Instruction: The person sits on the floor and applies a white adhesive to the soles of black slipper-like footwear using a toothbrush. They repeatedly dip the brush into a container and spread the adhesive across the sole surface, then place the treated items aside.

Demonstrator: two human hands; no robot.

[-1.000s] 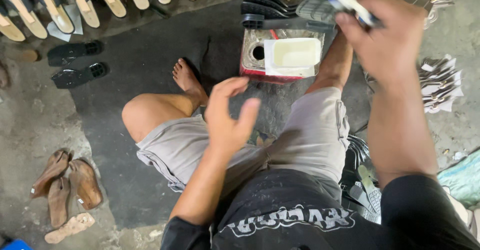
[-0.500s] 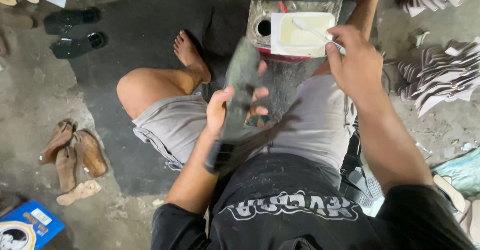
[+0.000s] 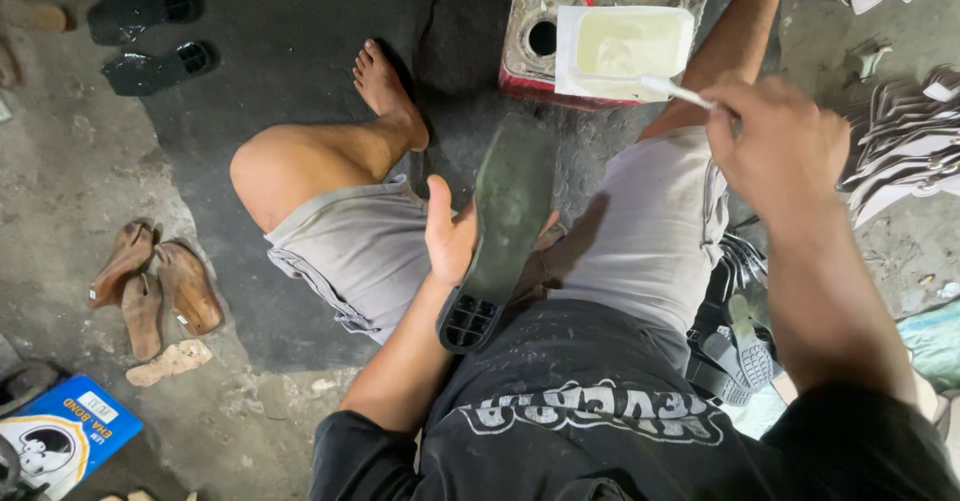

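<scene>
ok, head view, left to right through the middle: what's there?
Brown sandal pieces on the floor → left hand → dark shoe sole it holds → right hand with a white brush → stacked grey soles.

Showing one black shoe sole (image 3: 505,231), one brush (image 3: 672,91), one white glue tray (image 3: 625,49), one red tin can (image 3: 535,46), two black sandals (image 3: 145,41), four brown insoles (image 3: 150,296), one blue box (image 3: 62,433).

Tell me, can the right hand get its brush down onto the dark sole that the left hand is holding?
Probably yes. The right hand holds the brush at the white tray, and nothing lies between it and the dark sole, which the left hand holds face up.
</scene>
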